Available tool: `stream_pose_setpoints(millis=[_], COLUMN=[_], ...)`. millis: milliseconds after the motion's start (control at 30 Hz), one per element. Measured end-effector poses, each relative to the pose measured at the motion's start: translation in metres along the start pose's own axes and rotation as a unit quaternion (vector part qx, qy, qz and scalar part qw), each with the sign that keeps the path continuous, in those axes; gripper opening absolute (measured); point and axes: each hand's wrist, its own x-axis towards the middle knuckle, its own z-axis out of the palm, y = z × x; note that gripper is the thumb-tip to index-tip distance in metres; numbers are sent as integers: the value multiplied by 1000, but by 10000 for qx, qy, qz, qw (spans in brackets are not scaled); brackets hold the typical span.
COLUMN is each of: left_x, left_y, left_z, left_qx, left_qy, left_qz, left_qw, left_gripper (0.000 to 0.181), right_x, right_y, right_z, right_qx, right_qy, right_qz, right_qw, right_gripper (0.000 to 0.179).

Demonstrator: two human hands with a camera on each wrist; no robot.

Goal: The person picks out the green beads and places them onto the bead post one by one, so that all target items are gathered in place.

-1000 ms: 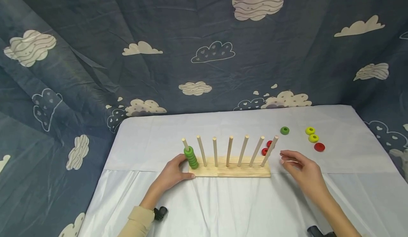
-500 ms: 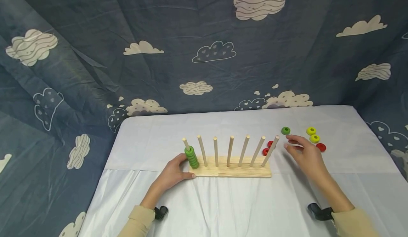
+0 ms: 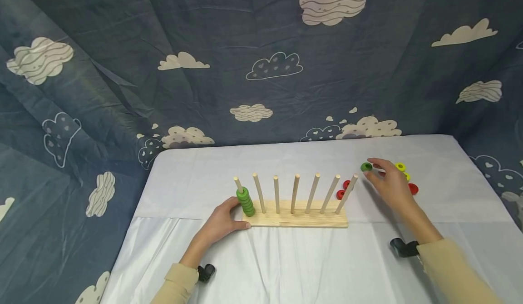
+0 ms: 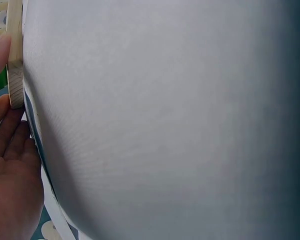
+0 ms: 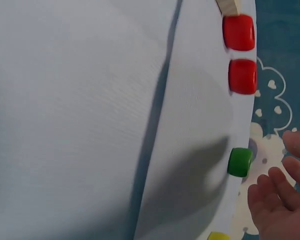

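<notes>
A wooden stand (image 3: 302,221) with several upright pegs sits on the white cloth in the head view. Its leftmost peg carries a stack of green beads (image 3: 246,202). My left hand (image 3: 222,221) holds the stand's left end, thumb at the front and fingers behind; the left wrist view shows the thumb and fingertips at the wooden end (image 4: 16,82). My right hand (image 3: 390,185) is over a loose green bead (image 3: 365,166), thumb and index finger spread close to it. In the right wrist view that green bead (image 5: 239,162) rests on the cloth, apart from the fingers.
Two red beads (image 3: 341,195) lie behind the right end of the stand. Yellow beads (image 3: 401,166) and another red bead (image 3: 413,189) lie right of my right hand, partly hidden by it. A dark cloud-print curtain (image 3: 220,90) hangs behind the table.
My right hand has moved away from the stand's right end, forward and slightly right, up to the loose green bead. The left hand and the stand stay in place.
</notes>
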Motion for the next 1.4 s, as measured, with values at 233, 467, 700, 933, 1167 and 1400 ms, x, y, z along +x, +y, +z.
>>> stream_pose_setpoints(millis=[233, 467, 700, 933, 1167, 1400], left_x=[0, 1, 0, 1, 0, -1], left_y=[0, -1, -2, -1, -1, 0], left_z=[0, 0, 1, 1, 0, 0], left_qx=[48, 76, 95, 92, -51, -60], left_qy=[-17, -28, -16, -4, -2, -22], left_qz=[-28, -41, -84, -41, 31, -6], left_qw=[10000, 10000, 9999, 9999, 10000, 10000], left_gripper=[75, 76, 76, 76, 78, 76], right_x=[15, 25, 30, 27, 20, 10], right_y=[7, 10, 19, 26, 25, 17], right_z=[7, 15, 19, 17, 14, 8], right_qx=[-124, -254, -346, -287, -250, -264], right_qy=[-160, -239, -147, -83, -86, -17], right_qz=[415, 596, 614, 673, 551, 527], right_qw=[9989, 9976, 9974, 9973, 9981, 9983], right_gripper=[48, 50, 45, 43, 44, 46])
